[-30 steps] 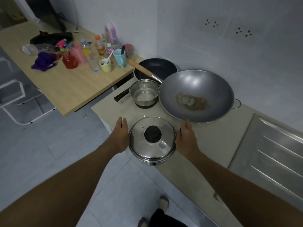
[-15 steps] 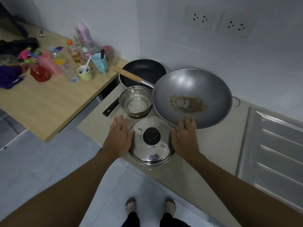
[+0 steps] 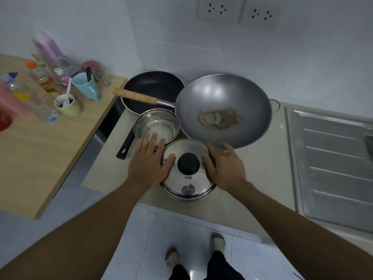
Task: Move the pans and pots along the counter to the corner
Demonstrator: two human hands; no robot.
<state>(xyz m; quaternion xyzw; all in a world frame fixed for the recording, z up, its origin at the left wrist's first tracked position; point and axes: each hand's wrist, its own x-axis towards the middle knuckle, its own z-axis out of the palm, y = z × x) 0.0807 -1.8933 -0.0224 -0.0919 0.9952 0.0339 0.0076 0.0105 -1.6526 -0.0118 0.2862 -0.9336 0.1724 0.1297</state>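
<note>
Flanking upright lidded pot (image 3: 187,186), hands (image 3: 148,164); knob (image 3: 188,163) up.

No text, brand or number legible anywhere.

10 o'clock, orange-capped bottle (image 3: 41,77): colour-printed label, smeared by motion blur, no letters made out.

Just behind it, tall pink bottle (image 3: 50,51): blurred throughout, nothing readable.

9 o'clock, green cup (image 3: 69,107): repeating pattern on the wall, too soft to tell lettering from decoration.

12 to 1 o'clock, two wall sockets (image 3: 218,10): pin holes only, any moulded marking too small to resolve.
</note>
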